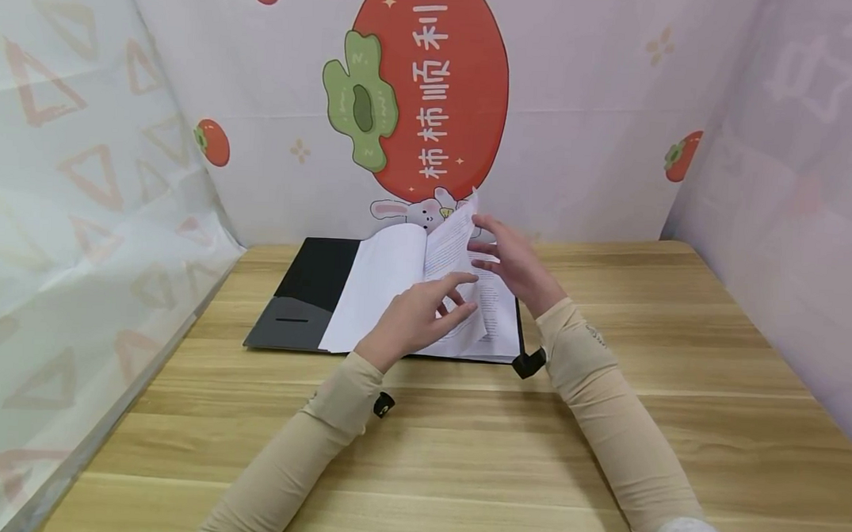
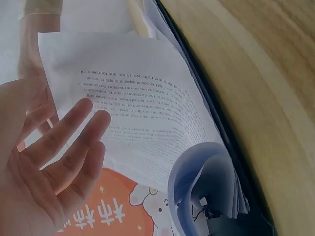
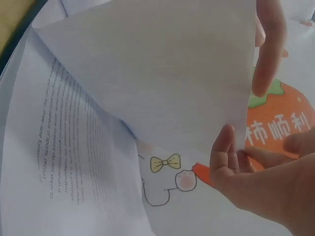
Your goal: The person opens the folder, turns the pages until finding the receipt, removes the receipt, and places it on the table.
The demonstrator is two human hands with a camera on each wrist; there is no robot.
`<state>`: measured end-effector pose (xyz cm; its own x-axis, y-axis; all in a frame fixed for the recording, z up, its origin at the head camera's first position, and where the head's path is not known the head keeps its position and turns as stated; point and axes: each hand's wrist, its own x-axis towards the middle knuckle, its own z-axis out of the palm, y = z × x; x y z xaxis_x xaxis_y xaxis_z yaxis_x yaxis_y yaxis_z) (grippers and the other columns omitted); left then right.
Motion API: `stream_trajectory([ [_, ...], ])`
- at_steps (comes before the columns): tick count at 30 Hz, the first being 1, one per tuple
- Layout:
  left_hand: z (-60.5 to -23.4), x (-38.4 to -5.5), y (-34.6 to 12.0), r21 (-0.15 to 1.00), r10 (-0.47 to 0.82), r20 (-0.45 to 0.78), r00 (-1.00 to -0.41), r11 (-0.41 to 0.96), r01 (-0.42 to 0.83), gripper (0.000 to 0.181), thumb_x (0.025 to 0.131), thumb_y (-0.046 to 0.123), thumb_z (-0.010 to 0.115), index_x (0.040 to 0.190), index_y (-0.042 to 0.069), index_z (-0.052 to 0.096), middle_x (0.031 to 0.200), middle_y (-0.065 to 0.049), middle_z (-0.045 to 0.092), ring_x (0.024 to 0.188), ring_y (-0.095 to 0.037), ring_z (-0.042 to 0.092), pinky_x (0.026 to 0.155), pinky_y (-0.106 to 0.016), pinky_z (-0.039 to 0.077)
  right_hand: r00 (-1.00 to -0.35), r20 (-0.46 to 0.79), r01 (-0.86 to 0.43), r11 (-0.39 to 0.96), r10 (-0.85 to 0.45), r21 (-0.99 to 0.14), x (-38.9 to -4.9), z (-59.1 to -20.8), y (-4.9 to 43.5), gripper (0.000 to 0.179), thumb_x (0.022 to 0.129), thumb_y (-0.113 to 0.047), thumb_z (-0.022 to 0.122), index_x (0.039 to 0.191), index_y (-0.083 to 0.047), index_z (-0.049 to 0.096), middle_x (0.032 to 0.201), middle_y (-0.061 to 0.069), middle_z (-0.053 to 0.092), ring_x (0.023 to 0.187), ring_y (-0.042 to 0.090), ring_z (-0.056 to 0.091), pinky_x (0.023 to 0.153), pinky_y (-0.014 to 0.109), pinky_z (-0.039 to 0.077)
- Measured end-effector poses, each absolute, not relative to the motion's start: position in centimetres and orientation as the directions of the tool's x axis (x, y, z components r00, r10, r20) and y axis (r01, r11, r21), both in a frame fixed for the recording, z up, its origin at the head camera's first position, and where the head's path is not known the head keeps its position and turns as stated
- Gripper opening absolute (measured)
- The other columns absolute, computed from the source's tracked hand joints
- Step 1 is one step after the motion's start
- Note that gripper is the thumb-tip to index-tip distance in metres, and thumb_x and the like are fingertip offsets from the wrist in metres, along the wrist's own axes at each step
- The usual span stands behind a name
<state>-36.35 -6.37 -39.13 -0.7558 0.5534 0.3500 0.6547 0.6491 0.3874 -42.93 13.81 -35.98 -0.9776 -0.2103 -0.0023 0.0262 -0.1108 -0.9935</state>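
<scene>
A black folder point(image 1: 322, 269) lies spread out on the wooden table, its bound white pages point(image 1: 386, 276) turned partly to the left. One printed page point(image 1: 451, 247) stands lifted and bent above the right-hand stack. At that page's far edge, my right hand point(image 1: 508, 262) pinches the paper; in the right wrist view, fingers point(image 3: 224, 152) overlap the page's edge. My left hand point(image 1: 420, 313) hovers over the lower part of the page, its fingers point(image 2: 69, 128) loosely spread in the left wrist view. Whether a left fingertip touches the paper, I cannot tell.
A grey pocket point(image 1: 291, 324) with a slit covers the folder's lower left. Behind the folder hangs a white cloth point(image 1: 581, 146) printed with a big red persimmon point(image 1: 469, 85) and a rabbit. Pale sheets point(image 1: 80, 164) close off the table's left and right sides.
</scene>
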Motion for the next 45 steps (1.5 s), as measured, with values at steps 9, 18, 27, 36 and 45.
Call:
stream_trajectory([
  [9,-39.4,-35.8,-5.6,0.319,0.557,0.39,-0.733,0.665,0.675,0.043,0.106,0.044,0.063,0.143,0.022,0.063,0.107,0.002,0.076,0.083,-0.013,0.07,0.069,-0.028,0.057,-0.978,0.03,-0.035,0.018,-0.206,-0.999,-42.6,-35.8,12.7,0.06,0.111,-0.046,0.048,0.159,-0.01,0.042,0.154,0.013,0.046,0.136,0.034,0.048,0.112,0.05,0.044],
  [18,-39.8,-35.6,-5.1,0.241,0.555,0.458,-0.694,0.674,0.698,0.034,0.106,0.045,0.063,0.125,0.017,0.064,0.101,0.0,0.076,0.076,-0.012,0.067,0.065,-0.028,0.056,-0.978,0.099,-0.123,0.13,-0.182,-0.984,-42.2,-36.2,12.0,0.055,0.114,-0.036,0.045,0.165,-0.016,0.038,0.159,0.012,0.038,0.135,0.035,0.05,0.108,0.049,0.047],
  [27,-39.6,-35.1,-4.8,0.192,0.558,0.461,-0.69,0.696,0.692,0.032,0.105,0.045,0.064,0.108,0.013,0.068,0.096,0.003,0.071,0.073,-0.012,0.063,0.062,-0.028,0.054,-0.972,0.142,-0.173,0.166,-0.186,-0.971,-41.8,-36.3,11.7,0.055,0.113,-0.035,0.049,0.164,-0.019,0.04,0.163,0.01,0.034,0.136,0.037,0.051,0.108,0.052,0.048],
  [36,-39.6,-35.0,-5.1,0.189,0.544,0.489,-0.682,0.698,0.691,0.022,0.102,0.035,0.072,0.108,0.014,0.07,0.093,0.002,0.073,0.069,-0.01,0.062,0.061,-0.027,0.053,-0.962,0.205,-0.243,0.218,-0.182,-0.945,-41.7,-36.4,11.5,0.055,0.111,-0.032,0.052,0.162,-0.015,0.043,0.166,0.013,0.031,0.134,0.041,0.051,0.105,0.053,0.052],
  [45,-39.5,-35.1,-5.1,0.164,0.547,0.478,-0.688,0.713,0.681,0.019,0.1,0.028,0.073,0.113,0.014,0.07,0.09,0.003,0.075,0.066,-0.01,0.064,0.059,-0.024,0.053,-0.941,0.305,-0.338,0.326,-0.149,-0.883,-41.9,-36.7,11.4,0.054,0.11,-0.029,0.054,0.159,-0.008,0.046,0.161,0.017,0.037,0.125,0.038,0.058,0.099,0.052,0.057],
])
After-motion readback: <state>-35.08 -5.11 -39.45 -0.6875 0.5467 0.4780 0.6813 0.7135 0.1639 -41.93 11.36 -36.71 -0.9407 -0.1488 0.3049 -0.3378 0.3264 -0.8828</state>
